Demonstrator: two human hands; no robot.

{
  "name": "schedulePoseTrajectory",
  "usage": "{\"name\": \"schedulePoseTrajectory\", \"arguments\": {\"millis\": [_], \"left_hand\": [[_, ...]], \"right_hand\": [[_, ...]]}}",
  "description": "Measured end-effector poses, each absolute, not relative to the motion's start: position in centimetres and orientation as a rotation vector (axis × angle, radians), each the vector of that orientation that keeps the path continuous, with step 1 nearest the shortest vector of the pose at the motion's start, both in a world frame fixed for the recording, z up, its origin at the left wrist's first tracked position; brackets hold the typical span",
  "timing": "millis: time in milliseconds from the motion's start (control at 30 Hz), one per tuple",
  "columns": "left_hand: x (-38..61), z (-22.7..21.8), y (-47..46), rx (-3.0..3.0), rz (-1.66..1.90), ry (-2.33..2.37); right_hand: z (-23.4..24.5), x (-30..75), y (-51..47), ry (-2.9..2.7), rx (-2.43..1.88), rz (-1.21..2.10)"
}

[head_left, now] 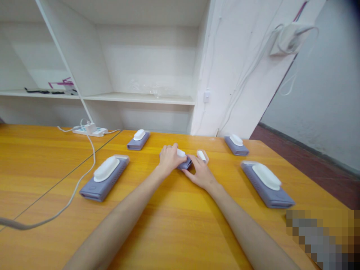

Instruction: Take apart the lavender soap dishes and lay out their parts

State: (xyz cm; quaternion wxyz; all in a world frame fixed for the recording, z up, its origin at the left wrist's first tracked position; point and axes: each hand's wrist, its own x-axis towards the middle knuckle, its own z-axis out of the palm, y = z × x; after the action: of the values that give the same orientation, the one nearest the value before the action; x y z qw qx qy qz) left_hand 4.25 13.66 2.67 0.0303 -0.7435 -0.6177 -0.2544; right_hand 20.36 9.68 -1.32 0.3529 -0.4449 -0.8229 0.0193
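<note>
A purple-grey rectangular box (184,164) with a white oval piece (180,153) on its top lies on the wooden table between my two hands. From above, my left hand (168,157) grips it, with the fingers over the top and the thumb along the near side, hiding much of it. At the box's right end, my right hand (201,172) has its thumb and fingers around the corner. Just beyond the right fingers rests a small white piece with a clear edge (201,156).
Similar boxes stand at the left front (95,187), left back (138,142), right back (239,149) and right front (270,195). A white cable (81,180) crosses the table's left side to a power strip (97,131). White shelves (140,97) rise behind.
</note>
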Motion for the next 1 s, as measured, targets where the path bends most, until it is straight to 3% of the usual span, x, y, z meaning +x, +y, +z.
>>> {"name": "schedulePoseTrajectory", "arguments": {"millis": [1000], "left_hand": [[4.48,2.9,13.37,-2.29,-0.836,-1.899]], "right_hand": [[-1.73,20.43,10.06,-2.098,-1.139,0.071]]}}
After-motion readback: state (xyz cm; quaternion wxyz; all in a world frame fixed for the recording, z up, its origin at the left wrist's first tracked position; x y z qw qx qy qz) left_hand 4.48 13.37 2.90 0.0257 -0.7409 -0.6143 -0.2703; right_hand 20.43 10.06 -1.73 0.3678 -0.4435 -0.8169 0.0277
